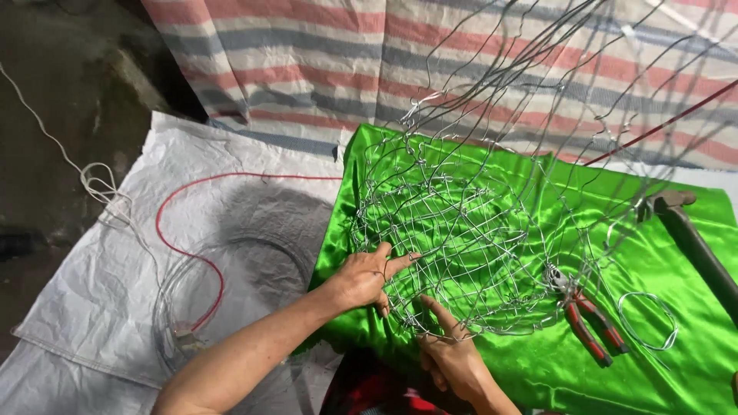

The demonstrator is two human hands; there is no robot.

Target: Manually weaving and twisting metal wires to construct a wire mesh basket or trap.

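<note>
A wire mesh frame [461, 246] rests on a bright green cloth [553, 361], its open grid curving up from the cloth and running on into long loose wires that rise toward the top right. The left hand [367, 278] lies on the frame's near left edge — fingers curled over the rim wire, thumb and forefinger stretched along it and pressed against the mesh, so it grips the frame rather than lying spread flat. The right hand [453, 355] sits just below the frame's lower rim, forefinger pointing up and touching the wire there, the other fingers folded loosely; whether it pinches a strand I cannot tell.

Red-handled pliers [588, 317] lie on the cloth at the frame's right edge, their nose touching or tucked among the wires. Just to their right lies a small coil of wire [649, 319], and farther right a hammer [692, 238] slants across the cloth, head toward the top.

The cloth overlaps a white woven sheet [100, 292] spread on the dark floor. On that sheet lie a red cord [171, 246] and a pale clear loop — a white cord [46, 131] trails off to the upper left. A striped tarp [307, 61] hangs behind.
</note>
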